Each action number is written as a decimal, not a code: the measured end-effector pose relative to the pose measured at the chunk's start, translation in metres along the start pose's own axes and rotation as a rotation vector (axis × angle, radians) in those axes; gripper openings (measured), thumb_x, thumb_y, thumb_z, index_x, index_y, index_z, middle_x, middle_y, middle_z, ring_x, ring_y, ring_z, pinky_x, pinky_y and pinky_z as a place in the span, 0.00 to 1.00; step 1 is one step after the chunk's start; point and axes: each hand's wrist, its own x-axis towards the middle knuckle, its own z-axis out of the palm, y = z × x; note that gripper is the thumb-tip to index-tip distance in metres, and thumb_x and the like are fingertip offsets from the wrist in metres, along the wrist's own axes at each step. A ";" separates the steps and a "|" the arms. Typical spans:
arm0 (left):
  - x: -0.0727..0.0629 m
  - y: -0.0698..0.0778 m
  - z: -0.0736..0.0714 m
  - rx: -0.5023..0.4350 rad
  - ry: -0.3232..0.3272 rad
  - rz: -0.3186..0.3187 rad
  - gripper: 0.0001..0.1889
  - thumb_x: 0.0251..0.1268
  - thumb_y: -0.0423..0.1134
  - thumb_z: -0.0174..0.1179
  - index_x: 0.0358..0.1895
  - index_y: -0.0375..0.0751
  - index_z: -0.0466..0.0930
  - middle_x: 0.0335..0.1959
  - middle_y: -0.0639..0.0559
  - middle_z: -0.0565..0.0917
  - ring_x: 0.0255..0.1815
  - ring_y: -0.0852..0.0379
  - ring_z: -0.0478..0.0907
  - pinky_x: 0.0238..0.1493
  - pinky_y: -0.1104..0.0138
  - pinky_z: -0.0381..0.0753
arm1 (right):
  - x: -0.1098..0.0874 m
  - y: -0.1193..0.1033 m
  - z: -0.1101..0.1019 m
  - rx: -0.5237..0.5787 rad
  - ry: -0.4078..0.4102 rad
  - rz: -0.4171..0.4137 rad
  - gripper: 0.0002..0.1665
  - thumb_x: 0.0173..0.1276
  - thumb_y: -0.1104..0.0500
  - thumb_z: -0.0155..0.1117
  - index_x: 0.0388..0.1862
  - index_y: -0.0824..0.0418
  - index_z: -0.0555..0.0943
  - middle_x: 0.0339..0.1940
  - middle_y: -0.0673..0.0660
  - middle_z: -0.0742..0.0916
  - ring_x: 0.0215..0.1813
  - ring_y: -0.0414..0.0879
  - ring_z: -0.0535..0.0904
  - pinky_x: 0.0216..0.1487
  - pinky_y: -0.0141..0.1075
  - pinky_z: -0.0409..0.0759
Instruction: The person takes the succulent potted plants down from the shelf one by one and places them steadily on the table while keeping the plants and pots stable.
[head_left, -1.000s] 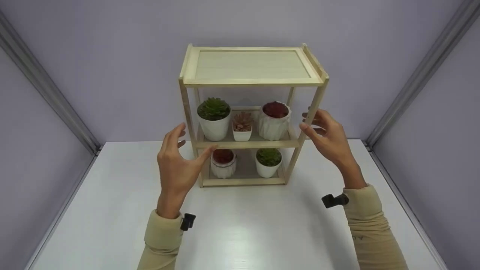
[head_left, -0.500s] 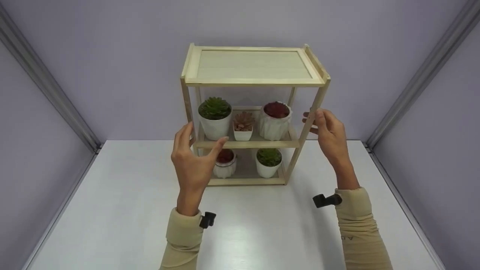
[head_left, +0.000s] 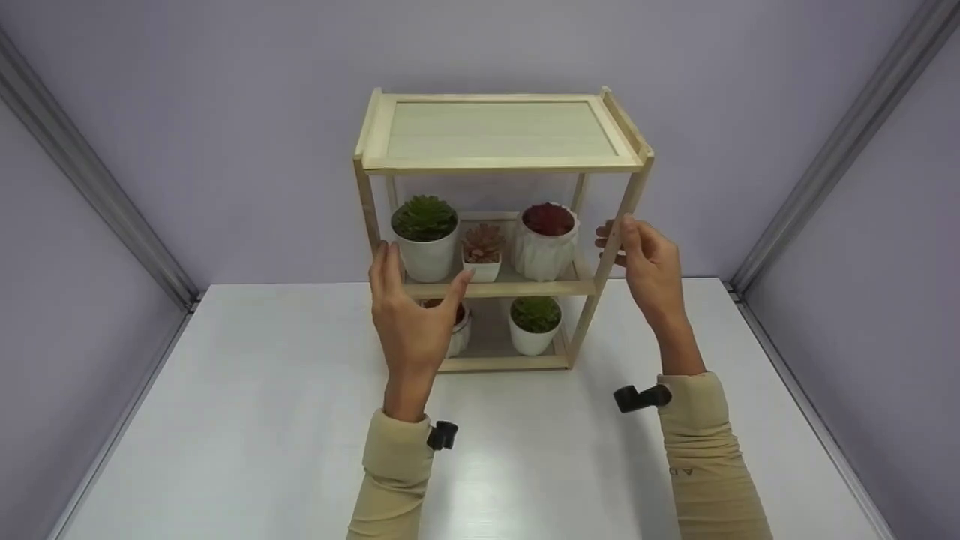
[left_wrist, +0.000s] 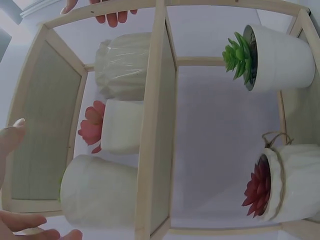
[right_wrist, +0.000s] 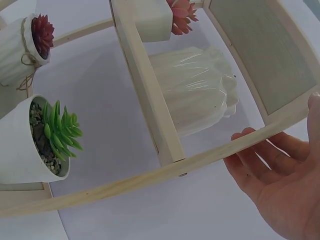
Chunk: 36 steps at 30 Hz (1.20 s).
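Observation:
A light wooden shelf rack [head_left: 510, 162] stands at the back of the table, with potted succulents on its two lower tiers. My left hand [head_left: 412, 322] is at its left front post, thumb spread wide from the fingers, in front of the small white pot [head_left: 486, 271] with a pink succulent. To its left is a white pot [head_left: 426, 255] with a green succulent; a ridged white pot [head_left: 544, 255] with a red one is on the right. My right hand [head_left: 652, 270] is at the right post, fingers [right_wrist: 260, 165] extended behind it. Neither hand grips a pot.
On the bottom tier are a white pot [head_left: 532, 337] with a green succulent and a twine-tied white pot [left_wrist: 295, 180] with a red one, partly behind my left hand in the head view. Grey walls surround the white table [head_left: 262, 412].
My left hand has moved right, from beside the left post to in front of the middle tier. My right hand has shifted slightly left, its thumb drawn closer to the post. The pots stay put.

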 end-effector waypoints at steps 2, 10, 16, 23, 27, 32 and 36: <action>0.001 -0.001 0.004 0.002 -0.001 -0.016 0.52 0.60 0.51 0.79 0.78 0.25 0.61 0.79 0.28 0.63 0.82 0.32 0.62 0.79 0.41 0.68 | 0.000 0.001 0.001 0.002 0.000 -0.005 0.29 0.87 0.46 0.49 0.54 0.70 0.85 0.49 0.64 0.90 0.51 0.46 0.89 0.52 0.34 0.88; 0.005 -0.001 0.017 -0.033 -0.039 -0.119 0.56 0.63 0.54 0.76 0.82 0.27 0.52 0.82 0.30 0.59 0.85 0.34 0.57 0.82 0.42 0.64 | 0.001 0.004 0.003 0.007 0.031 -0.003 0.27 0.87 0.45 0.49 0.50 0.65 0.87 0.44 0.57 0.92 0.48 0.47 0.90 0.49 0.39 0.90; 0.012 0.000 0.024 -0.007 -0.066 -0.181 0.60 0.64 0.58 0.74 0.84 0.28 0.45 0.85 0.30 0.53 0.87 0.35 0.52 0.83 0.43 0.61 | 0.001 0.002 0.006 0.008 0.067 0.019 0.28 0.86 0.44 0.51 0.47 0.68 0.86 0.42 0.57 0.90 0.49 0.46 0.88 0.48 0.37 0.90; 0.021 0.002 0.031 -0.036 -0.053 -0.240 0.62 0.64 0.59 0.73 0.85 0.31 0.39 0.86 0.32 0.49 0.88 0.37 0.48 0.85 0.45 0.57 | -0.001 0.000 0.007 -0.012 0.087 0.050 0.29 0.86 0.42 0.51 0.46 0.66 0.85 0.41 0.56 0.88 0.50 0.49 0.86 0.49 0.35 0.89; 0.025 0.000 0.035 -0.072 -0.042 -0.271 0.63 0.65 0.58 0.73 0.85 0.31 0.37 0.87 0.33 0.47 0.89 0.37 0.46 0.86 0.45 0.56 | -0.001 0.000 0.006 0.001 0.080 0.052 0.26 0.86 0.42 0.50 0.44 0.60 0.86 0.38 0.55 0.88 0.48 0.54 0.86 0.49 0.36 0.90; 0.029 -0.004 0.043 -0.101 -0.010 -0.279 0.64 0.63 0.56 0.75 0.85 0.30 0.37 0.87 0.32 0.46 0.88 0.36 0.48 0.85 0.44 0.56 | -0.001 0.000 0.006 0.001 0.075 0.064 0.29 0.86 0.42 0.50 0.48 0.65 0.85 0.38 0.54 0.87 0.47 0.52 0.86 0.50 0.37 0.90; 0.031 -0.008 0.049 -0.111 0.047 -0.257 0.63 0.62 0.53 0.76 0.85 0.29 0.40 0.85 0.30 0.51 0.85 0.35 0.54 0.83 0.42 0.60 | -0.001 0.000 0.006 -0.002 0.062 0.079 0.33 0.86 0.41 0.49 0.53 0.71 0.82 0.40 0.54 0.87 0.47 0.49 0.86 0.53 0.38 0.89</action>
